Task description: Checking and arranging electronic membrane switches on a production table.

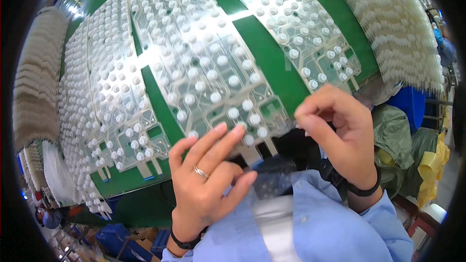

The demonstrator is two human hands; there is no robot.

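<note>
In front of me lies a clear keyboard membrane sheet (204,85) with rows of white rubber domes and printed silver traces. Its near edge, with a flat tail (251,155), overhangs the front of the green table. My left hand (206,182), a ring on one finger, rests its outstretched fingertips on this near edge. At the sheet's near right corner, my right hand (342,133) has thumb and forefinger pinched together. Whatever is between them is too small to make out. A second membrane sheet (116,85) lies to the left, and another sheet (296,24) to the right.
Dense stacks of domed sheets stand at the left (39,77) and at the right (388,24). The green tabletop (274,63) shows between the sheets. Beyond its right side are a blue bin (412,106), dark green plastic bags (395,136) and yellow pieces (432,167).
</note>
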